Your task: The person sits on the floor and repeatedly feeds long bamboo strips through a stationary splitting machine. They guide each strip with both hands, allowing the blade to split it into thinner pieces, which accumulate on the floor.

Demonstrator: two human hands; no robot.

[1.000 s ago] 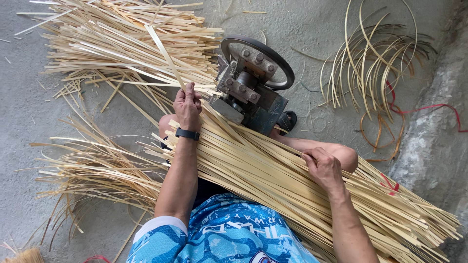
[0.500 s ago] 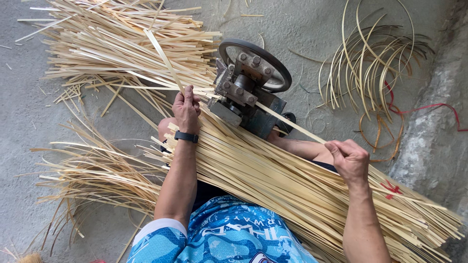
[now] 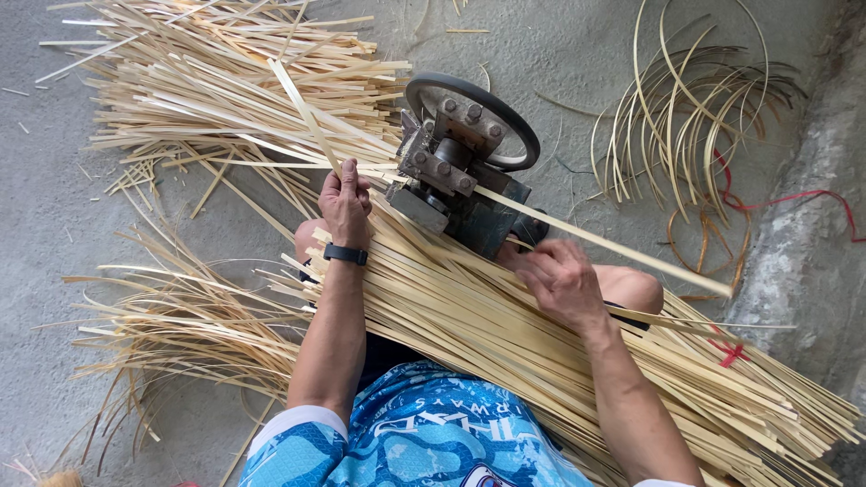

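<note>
Left hand (image 3: 345,203) pinches a thin bamboo strip (image 3: 271,165) beside the metal splitting machine (image 3: 456,171); right hand (image 3: 561,281) rests released, fingers loose, on the lap bundle (image 3: 469,325).

floor (image 3: 559,54): grey concrete, bare; rough stone edge (image 3: 803,243) at right; light: even daylight
</note>
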